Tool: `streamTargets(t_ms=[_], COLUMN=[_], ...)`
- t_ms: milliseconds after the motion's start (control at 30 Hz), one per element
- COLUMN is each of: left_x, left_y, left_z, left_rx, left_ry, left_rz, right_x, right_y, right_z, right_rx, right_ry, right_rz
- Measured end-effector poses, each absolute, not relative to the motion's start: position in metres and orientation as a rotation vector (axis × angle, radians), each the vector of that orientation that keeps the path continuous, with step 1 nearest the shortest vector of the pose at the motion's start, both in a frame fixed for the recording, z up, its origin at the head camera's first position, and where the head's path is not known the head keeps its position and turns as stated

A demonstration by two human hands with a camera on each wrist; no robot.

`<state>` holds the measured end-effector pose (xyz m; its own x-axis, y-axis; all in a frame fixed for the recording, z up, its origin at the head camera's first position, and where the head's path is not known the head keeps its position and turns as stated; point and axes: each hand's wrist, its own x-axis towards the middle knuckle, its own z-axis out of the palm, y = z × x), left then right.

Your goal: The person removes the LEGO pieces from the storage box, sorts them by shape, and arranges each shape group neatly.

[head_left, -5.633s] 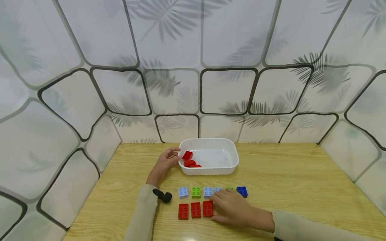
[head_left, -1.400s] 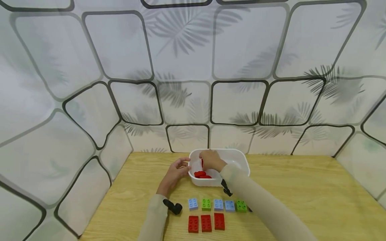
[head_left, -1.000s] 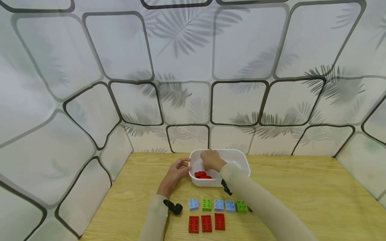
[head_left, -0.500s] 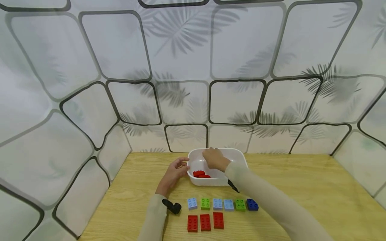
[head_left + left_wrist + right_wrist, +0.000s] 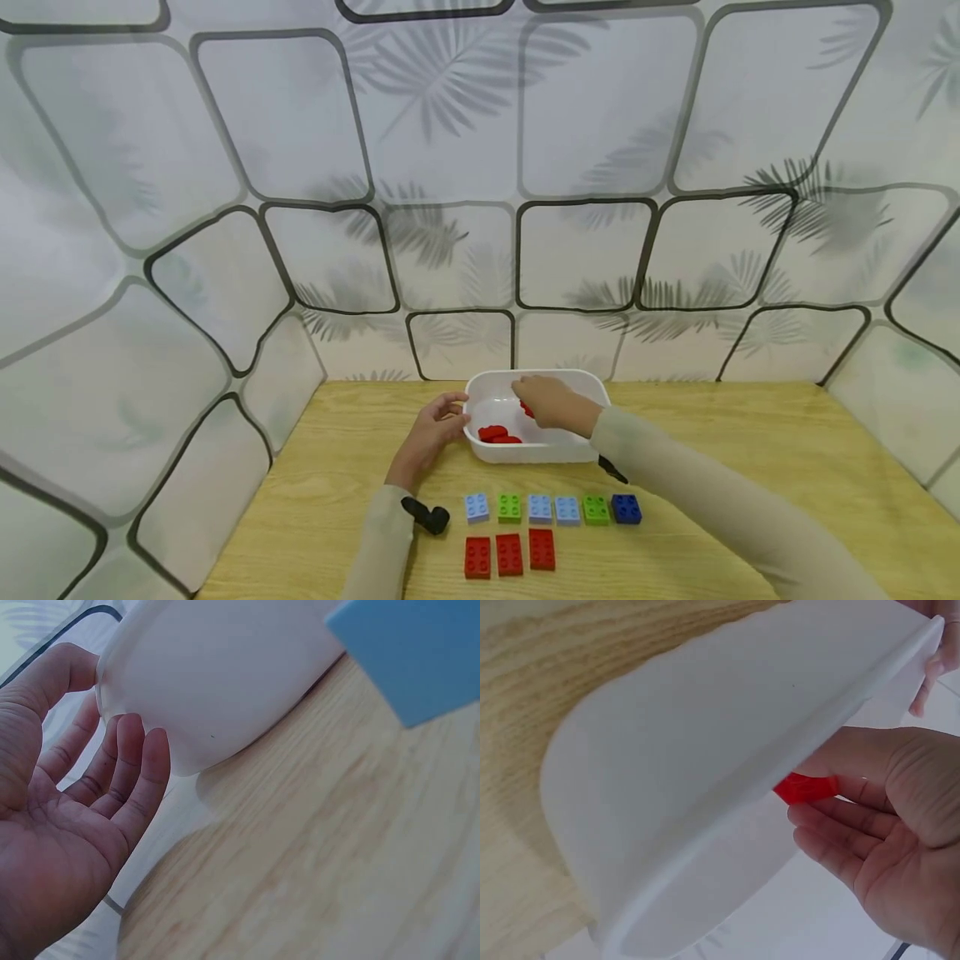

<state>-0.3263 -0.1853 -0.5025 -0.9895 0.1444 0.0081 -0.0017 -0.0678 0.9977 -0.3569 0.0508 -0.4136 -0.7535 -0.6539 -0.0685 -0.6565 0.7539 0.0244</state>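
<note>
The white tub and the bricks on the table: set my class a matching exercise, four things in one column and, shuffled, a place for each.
Things
1. white tub
2. dark blue brick
3. three red bricks
4. left hand

Places
A. right end of the far row
B. near row, closest to the person
C. against the tub's left outer wall
D. far side of the table, with the right hand inside

Pairs: 1-D, 2-A, 3-B, 4-C
</note>
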Motion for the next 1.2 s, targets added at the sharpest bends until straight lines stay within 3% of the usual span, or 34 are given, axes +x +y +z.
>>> streamTargets(t_ms=[167,600,1200], left_x=[-0.325,-0.325,-0.324], left_y=[-0.185,-0.183,-0.189], left_z=[-0.502,-0.502,-0.502], left_rx=[0.161,0.152,0.183], left_ry=[2.083,2.103,2.09], left_rz=[2.216,2.228,2.201], right_x=[-0.346,-0.321,-0.266], right_y=[0.064,0.112,0.146], right_z=[-0.411,-0.403,-0.422], right_rx=[-1.049,-1.271,-1.499], right_ry=[2.858,2.942,2.717], right_rz=[-0.119,-0.516,-1.069])
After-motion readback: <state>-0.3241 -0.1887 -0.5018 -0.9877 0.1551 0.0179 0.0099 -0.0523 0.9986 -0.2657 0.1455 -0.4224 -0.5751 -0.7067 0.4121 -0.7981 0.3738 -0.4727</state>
